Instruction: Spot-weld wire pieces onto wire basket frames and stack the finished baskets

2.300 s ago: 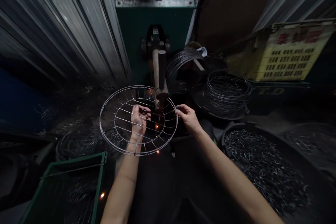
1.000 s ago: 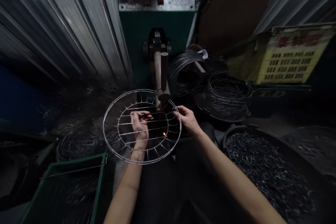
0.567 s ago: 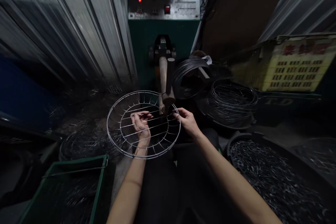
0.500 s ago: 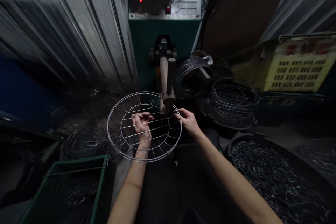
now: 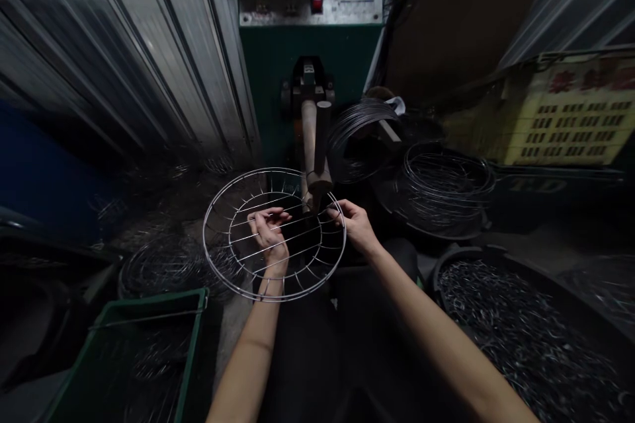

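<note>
A round wire rack [image 5: 232, 286], with a double outer ring, an inner ring and parallel bars, sits tilted at the machine's welding arms [image 5: 317, 145]. My left hand [image 5: 270, 234] is under and among its bars, fingers curled round them. At the rack's right rim, my right hand [image 5: 358, 228] has thumb and fingers pinched together close to the lower electrode tip. The rim crosses these fingers, and whatever lies between their tips is too small and dark to make out. The upper arm's round block hides part of the rack's far right rim.
The green machine [image 5: 268, 66] carries a metal panel [image 5: 288, 10] with a lit red lamp. Wire coils [image 5: 367, 122] and wire rings [image 5: 446, 185] lie to its right. A tub [image 5: 441, 264] of small wire pieces, a green crate [image 5: 196, 344] and a yellow crate [image 5: 526, 139] stand around.
The view has shifted slightly, so the machine sits a little higher in the picture. The rack and both hands keep almost the same position at the welding arms.
</note>
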Demonstrator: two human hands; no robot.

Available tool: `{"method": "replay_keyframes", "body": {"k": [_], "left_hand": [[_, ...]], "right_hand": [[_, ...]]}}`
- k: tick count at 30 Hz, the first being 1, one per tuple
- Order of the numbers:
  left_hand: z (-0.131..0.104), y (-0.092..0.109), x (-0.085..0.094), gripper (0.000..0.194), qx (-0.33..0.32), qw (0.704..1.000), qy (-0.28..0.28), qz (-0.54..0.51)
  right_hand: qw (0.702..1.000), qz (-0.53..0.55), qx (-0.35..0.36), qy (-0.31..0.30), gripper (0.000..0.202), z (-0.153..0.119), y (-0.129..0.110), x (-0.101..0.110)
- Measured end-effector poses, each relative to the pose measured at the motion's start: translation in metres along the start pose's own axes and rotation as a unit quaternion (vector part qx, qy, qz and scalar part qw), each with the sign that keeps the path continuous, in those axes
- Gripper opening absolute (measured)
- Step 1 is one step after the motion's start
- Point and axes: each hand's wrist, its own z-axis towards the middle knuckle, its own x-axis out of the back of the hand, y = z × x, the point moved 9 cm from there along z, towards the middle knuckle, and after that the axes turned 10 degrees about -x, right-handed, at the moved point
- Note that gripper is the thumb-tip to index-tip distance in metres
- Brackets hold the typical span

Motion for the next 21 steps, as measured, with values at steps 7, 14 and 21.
{"method": "replay_keyframes", "body": {"k": [7, 14, 21], "left_hand": [[0.005, -0.001, -0.001, 0.018, -0.006, 1.000, 0.010, 0.010], [0.006, -0.003, 0.001, 0.015, -0.006, 1.000, 0.025, 0.002], [0.004, -0.003, 0.002, 0.010, -0.013, 0.999, 0.037, -0.007]], "right_hand": [[1.000, 0.007, -0.004, 0.000, 0.037, 0.013, 0.000, -0.005], [1.000, 0.022, 0.002, -0.010, 0.034, 0.013, -0.003, -0.007], [1.000, 0.022, 0.002, -0.016, 0.032, 0.017, -0.003, -0.011]]}}
